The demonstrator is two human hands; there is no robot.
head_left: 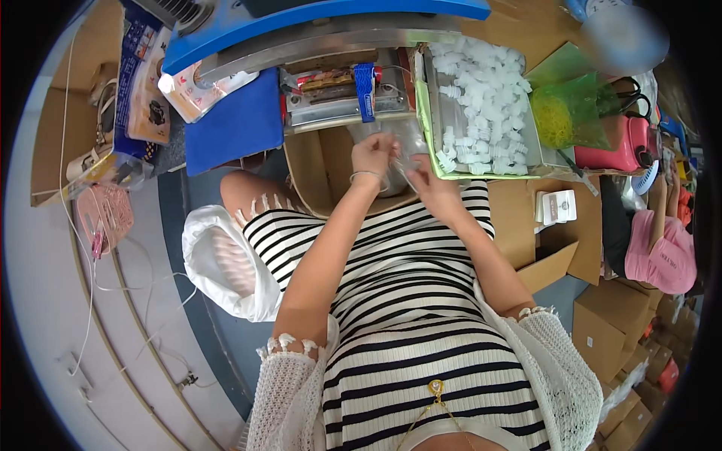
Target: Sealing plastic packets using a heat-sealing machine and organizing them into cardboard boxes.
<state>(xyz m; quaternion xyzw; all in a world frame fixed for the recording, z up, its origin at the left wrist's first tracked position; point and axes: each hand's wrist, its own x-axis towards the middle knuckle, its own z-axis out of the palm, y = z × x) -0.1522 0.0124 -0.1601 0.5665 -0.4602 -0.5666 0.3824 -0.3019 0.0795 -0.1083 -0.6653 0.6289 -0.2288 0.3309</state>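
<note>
My left hand (374, 154) and my right hand (429, 180) meet just above my lap, both gripping a clear plastic bag (402, 146) held between them. The bag hangs over an open cardboard box (316, 169) that stands in front of my knees. Right of my hands sits a green tray (426, 120) heaped with several small white plastic caps (481, 98). Straight ahead is a metal sealing machine (338, 94) with a blue strap across it.
A blue machine arm (316, 22) spans the top. A blue cloth (233, 124) lies at left, a white plastic bag (226, 263) by my left knee. Green bags (568, 113), a pink case (620, 143) and cardboard boxes (609, 331) crowd the right.
</note>
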